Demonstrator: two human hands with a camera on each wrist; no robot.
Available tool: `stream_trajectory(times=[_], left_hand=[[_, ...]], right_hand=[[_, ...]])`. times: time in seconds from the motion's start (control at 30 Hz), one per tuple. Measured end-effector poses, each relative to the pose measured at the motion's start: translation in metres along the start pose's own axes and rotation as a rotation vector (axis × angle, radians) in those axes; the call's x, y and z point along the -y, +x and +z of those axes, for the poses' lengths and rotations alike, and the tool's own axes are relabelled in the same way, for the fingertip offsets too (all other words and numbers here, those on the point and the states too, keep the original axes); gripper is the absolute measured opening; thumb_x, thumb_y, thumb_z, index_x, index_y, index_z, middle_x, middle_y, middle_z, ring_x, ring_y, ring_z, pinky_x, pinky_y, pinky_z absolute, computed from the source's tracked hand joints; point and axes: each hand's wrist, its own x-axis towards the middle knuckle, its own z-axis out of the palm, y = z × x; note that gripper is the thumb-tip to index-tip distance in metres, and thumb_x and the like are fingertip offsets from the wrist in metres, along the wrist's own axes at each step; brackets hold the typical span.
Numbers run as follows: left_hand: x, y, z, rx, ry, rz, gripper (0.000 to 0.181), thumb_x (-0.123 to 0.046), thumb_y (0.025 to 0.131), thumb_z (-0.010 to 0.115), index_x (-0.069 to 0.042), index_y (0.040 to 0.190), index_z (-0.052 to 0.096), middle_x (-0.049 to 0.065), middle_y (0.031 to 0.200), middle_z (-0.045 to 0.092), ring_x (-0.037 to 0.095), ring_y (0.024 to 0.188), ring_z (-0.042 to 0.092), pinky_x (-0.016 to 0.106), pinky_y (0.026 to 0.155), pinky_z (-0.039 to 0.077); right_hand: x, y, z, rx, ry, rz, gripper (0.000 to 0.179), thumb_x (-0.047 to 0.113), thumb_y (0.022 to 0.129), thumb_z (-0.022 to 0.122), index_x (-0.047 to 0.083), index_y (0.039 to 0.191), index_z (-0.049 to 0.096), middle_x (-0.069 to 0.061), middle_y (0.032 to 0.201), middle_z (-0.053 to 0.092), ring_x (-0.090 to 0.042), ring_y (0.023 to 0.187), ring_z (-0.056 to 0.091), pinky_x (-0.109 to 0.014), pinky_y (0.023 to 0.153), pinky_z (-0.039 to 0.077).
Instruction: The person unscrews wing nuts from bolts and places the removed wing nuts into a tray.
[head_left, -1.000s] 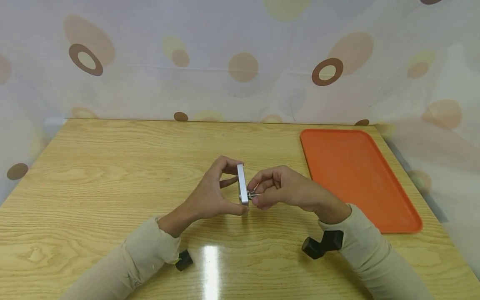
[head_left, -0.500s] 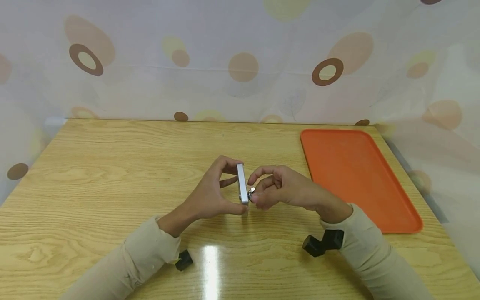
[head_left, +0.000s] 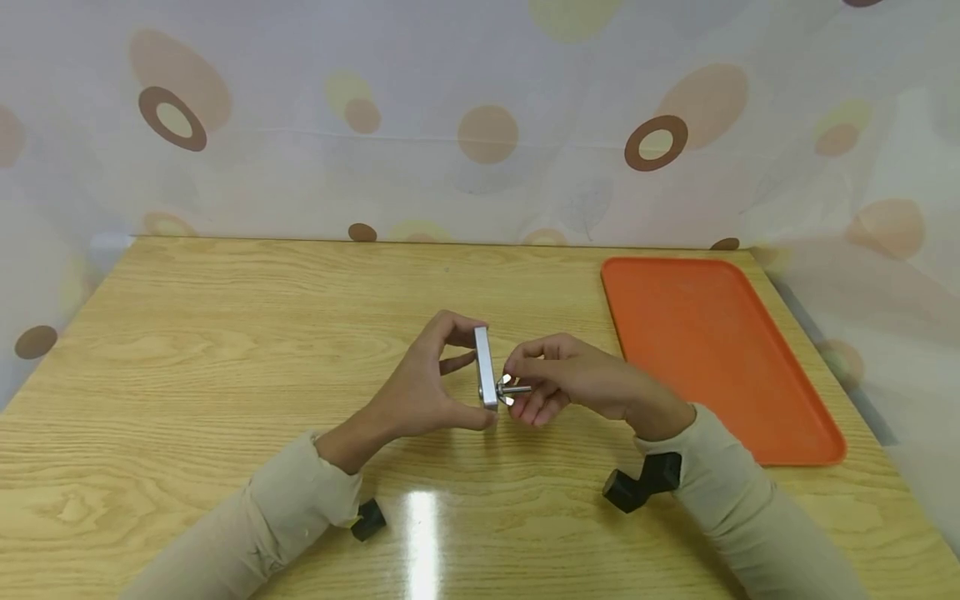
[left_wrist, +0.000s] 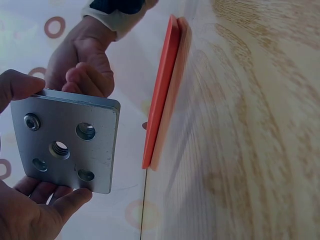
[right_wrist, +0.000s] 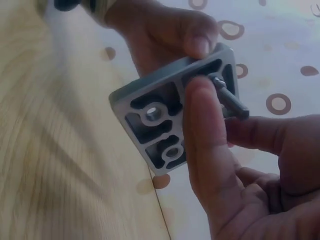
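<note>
My left hand [head_left: 427,387] grips a square grey metal plate [head_left: 484,367] by opposite edges, thumb below and fingers above, holding it upright over the table. Its flat face, with several round holes, shows in the left wrist view; the ribbed face turns to my right hand. A bolt [right_wrist: 232,100] runs through one corner hole, its round head [left_wrist: 32,122] on the flat face. On its shank, close against the ribbed face, sits a wing nut [head_left: 507,380]. My right hand [head_left: 581,379] has its fingertips around the wing nut, which its index finger [right_wrist: 205,130] hides in the right wrist view.
An orange tray [head_left: 712,358] lies at the right of the wood-grained table [head_left: 225,333]. Behind the table hangs a pale cloth [head_left: 420,100] with brown and yellow circles. Black devices are strapped near both cuffs.
My right thumb and fingers have shifted on the wing nut, which has turned, and more of the bolt's end shows between them. The plate and left hand stay in place.
</note>
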Motion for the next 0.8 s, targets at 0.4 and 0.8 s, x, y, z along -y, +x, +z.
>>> stream_trajectory(times=[0.4, 0.8], left_hand=[[0.0015, 0.0, 0.0002, 0.002, 0.008, 0.009, 0.079, 0.0, 0.063, 0.082, -0.003, 0.131, 0.042, 0.012, 0.136, 0.047, 0.027, 0.125, 0.05, 0.045, 0.113, 0.049], [0.0028, 0.0, 0.0009, -0.002, 0.005, 0.008, 0.077, -0.001, 0.063, 0.082, -0.002, 0.129, 0.042, 0.013, 0.139, 0.046, 0.028, 0.126, 0.049, 0.045, 0.113, 0.049]], right_hand=[[0.001, 0.0001, 0.0054, 0.014, 0.055, 0.012, 0.025, 0.02, 0.105, 0.044, 0.002, 0.102, 0.061, 0.0, 0.075, 0.074, -0.008, 0.063, 0.07, -0.022, 0.059, 0.062], [0.0002, -0.001, 0.0041, 0.048, 0.071, -0.041, 0.018, 0.019, 0.105, 0.046, 0.009, 0.1, 0.06, 0.0, 0.081, 0.073, -0.008, 0.068, 0.071, -0.022, 0.064, 0.063]])
